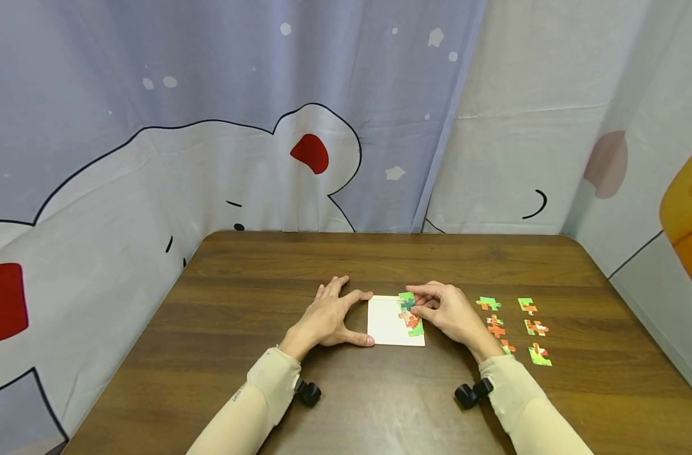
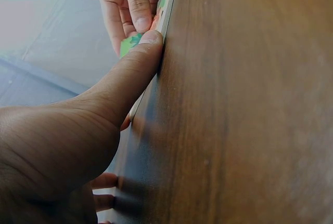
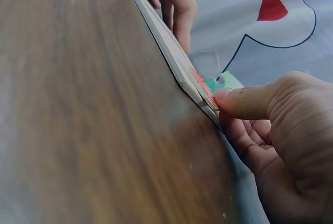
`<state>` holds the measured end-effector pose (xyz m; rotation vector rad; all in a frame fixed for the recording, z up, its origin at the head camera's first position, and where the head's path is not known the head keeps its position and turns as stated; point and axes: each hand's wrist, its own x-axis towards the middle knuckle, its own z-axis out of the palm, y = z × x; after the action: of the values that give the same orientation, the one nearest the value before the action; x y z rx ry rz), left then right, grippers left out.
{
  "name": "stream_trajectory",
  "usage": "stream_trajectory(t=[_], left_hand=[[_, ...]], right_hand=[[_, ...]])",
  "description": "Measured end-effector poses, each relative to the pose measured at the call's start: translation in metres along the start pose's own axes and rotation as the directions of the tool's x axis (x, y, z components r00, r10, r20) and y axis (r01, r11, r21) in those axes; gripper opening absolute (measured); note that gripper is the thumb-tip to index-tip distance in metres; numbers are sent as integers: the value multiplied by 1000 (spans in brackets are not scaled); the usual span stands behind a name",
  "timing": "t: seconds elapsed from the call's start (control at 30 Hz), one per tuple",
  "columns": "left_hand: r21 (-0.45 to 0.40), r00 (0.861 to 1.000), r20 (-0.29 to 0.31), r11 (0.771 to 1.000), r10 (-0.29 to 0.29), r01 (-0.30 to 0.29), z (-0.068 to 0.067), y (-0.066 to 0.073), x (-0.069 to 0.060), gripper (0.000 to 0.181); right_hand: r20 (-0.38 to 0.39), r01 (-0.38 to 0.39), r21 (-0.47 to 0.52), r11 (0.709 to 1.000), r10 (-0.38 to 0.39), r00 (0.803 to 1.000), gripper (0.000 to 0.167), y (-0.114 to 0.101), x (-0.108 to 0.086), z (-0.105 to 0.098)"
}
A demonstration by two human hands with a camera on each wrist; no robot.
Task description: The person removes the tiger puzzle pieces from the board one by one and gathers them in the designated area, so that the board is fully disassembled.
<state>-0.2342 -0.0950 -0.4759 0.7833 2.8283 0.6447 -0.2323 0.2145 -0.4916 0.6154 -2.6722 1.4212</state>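
Note:
A small white square board (image 1: pixel 384 322) lies on the table. My left hand (image 1: pixel 331 316) rests at its left side, thumb at the near corner and index finger at the far corner, fingers mostly straight. Over the board's right side, my right hand (image 1: pixel 445 309) pinches a green jigsaw piece (image 1: pixel 407 300) between thumb and fingers. That piece stands tilted up from the board in the right wrist view. An orange-and-green jigsaw piece (image 1: pixel 414 325) lies on the board's right edge, just nearer to me. Whether the two pieces interlock, I cannot tell.
Several loose jigsaw pieces (image 1: pixel 536 327) lie in two columns to the right, some partly behind my right wrist. The brown wooden table (image 1: pixel 254 272) runs back to a patterned curtain (image 1: pixel 380 126). A black wrist camera (image 1: pixel 308 392) sits on each sleeve.

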Motion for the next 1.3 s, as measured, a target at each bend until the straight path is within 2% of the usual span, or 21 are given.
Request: stream_trajectory(t=[0.1,0.5,1.1,1.3], left_hand=[[3,1000,-1,1000,-2,2,0,0,0,97],[-6,1000,2,1000,-9,9,0,1,0,96],[-4,1000,-1,1000,-2,2,-1,-1,0,95],[-4,1000,-6,1000,4,-4,0,-1,0,96]], right_hand=[[11,4,-11,1000,-4,1000,44,0,0,0],[36,-34,57,998,32,999,35,-1,0,-1],[-4,-94,60,994,94,996,33,-3,0,1],[-1,-97,105,990,98,995,33,-2,0,3]])
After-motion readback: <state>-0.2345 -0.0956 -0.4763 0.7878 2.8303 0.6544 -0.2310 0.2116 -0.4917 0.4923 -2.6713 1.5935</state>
